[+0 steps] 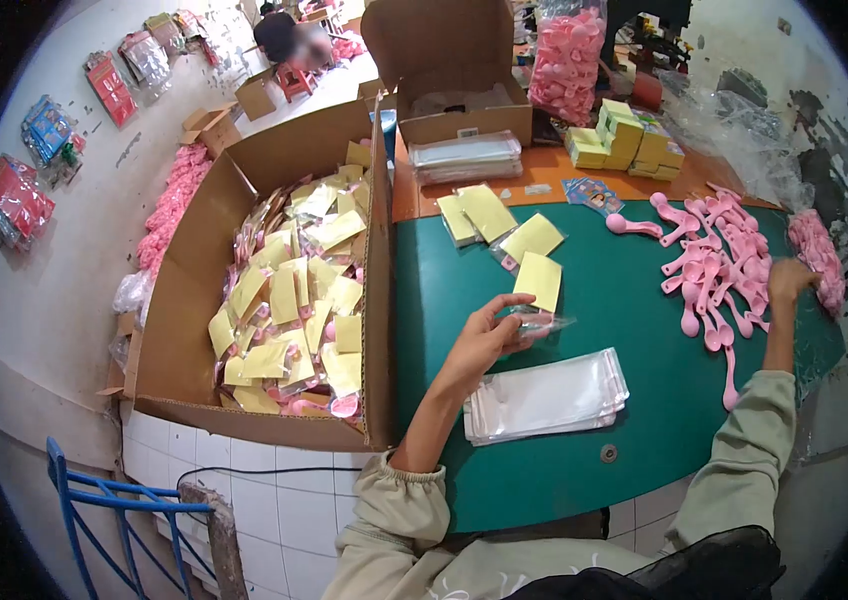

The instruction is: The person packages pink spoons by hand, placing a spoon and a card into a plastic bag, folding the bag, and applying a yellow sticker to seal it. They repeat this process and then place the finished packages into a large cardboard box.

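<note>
My left hand (492, 340) is over the green table, its fingers closed on a small clear plastic bag (550, 322) with a yellow card (540, 281) sticking up from it. Several more yellow cards (532, 237) lie just beyond, some in clear bags. Nearer my body is a stack of flat clear plastic bags (548, 396). My right hand (791, 282) reaches to the right edge of a pile of pink measuring spoons (714, 255), beside a pink bundle (817, 255). Its fingers are partly hidden, and I cannot tell whether they hold a spoon.
At left stands a large cardboard box (182, 345) full of bagged yellow cards and pink spoons. Behind the table are an open carton (464, 125), more clear bags (466, 158), yellow boxes (624, 140) and a tall bag of pink pieces (569, 65). A person (284, 40) sits far back.
</note>
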The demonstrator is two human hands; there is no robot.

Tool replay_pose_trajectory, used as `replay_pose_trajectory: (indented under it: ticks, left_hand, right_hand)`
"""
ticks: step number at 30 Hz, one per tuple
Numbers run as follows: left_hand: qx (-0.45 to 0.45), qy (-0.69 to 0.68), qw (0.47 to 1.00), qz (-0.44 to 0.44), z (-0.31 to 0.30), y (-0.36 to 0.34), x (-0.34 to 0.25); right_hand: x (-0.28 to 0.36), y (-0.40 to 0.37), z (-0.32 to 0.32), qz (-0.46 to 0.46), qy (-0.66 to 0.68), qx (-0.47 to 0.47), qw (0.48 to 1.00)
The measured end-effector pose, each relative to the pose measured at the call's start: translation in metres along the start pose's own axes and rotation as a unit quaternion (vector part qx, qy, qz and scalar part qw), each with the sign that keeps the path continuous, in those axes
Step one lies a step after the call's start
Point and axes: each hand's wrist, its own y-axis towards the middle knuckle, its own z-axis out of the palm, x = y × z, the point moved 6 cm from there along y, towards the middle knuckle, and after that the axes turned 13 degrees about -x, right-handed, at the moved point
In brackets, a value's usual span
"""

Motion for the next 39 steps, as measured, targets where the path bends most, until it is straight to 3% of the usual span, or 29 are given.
replay_pose_trajectory:
  ticks: [2,3,5,6,8,9,11,14,18,22,25,28,31,34,37,39]
  left_hand:
    - [0.013,0.003,1.0,0.004,0.002,0.0,-0.005]
    - [0.014,0.002,1.0,0.0,0.004,-0.002,-0.003]
    - [0.017,-0.024,1.0,-0.005,0.008,-0.002,0.0]
    - [0.017,-0.034,0.999,-0.003,0.009,0.0,0.0]
    - [0.04,-0.053,0.998,0.002,0.01,-0.001,0.001]
    - [0.049,-0.055,0.997,0.001,0.011,-0.004,0.0]
    - [0.062,-0.049,0.997,-0.009,0.01,-0.01,-0.003]
    - [0.075,-0.001,0.997,0.002,0.005,-0.009,-0.003]
    - [0.025,0.291,0.945,0.144,0.018,0.009,0.0]
    - [-0.026,0.362,0.909,0.207,0.015,0.015,0.001]
    - [-0.058,0.345,0.908,0.232,0.01,0.019,-0.002]
    - [-0.069,0.344,0.907,0.234,0.008,0.02,0.0]
    - [-0.087,0.308,0.928,0.192,0.006,0.021,0.0]
    - [-0.082,0.303,0.934,0.169,0.007,0.022,0.001]
    - [-0.08,0.264,0.949,0.153,0.007,0.023,0.006]
    - [-0.064,0.282,0.94,0.18,0.006,0.023,0.006]
  right_hand:
    - [0.059,-0.032,-0.07,0.123,0.028,0.064,0.99]
    - [0.11,-0.037,-0.07,0.014,0.181,-0.009,0.983]
    - [0.209,-0.065,-0.076,-0.256,0.484,-0.033,0.836]
    - [0.264,-0.089,-0.1,-0.194,0.523,0.099,0.824]
    - [0.322,-0.116,-0.112,-0.224,0.572,0.068,0.786]
    - [0.331,-0.116,-0.105,-0.246,0.555,0.01,0.795]
    - [0.343,-0.121,-0.09,-0.277,0.513,-0.107,0.806]
    - [0.326,-0.116,-0.082,-0.147,0.627,-0.05,0.763]
    - [0.31,-0.113,-0.078,-0.135,0.679,-0.009,0.722]
    - [0.308,-0.112,-0.064,-0.148,0.687,0.047,0.71]
    - [0.309,-0.113,-0.049,-0.03,0.751,0.12,0.649]
    - [0.312,-0.116,-0.037,-0.023,0.704,0.207,0.679]
    - [0.319,-0.119,-0.042,-0.126,0.659,0.195,0.716]
    - [0.321,-0.121,-0.047,-0.119,0.667,0.195,0.71]
    - [0.322,-0.122,-0.033,-0.066,0.719,0.215,0.658]
    - [0.321,-0.121,-0.024,-0.05,0.729,0.208,0.651]
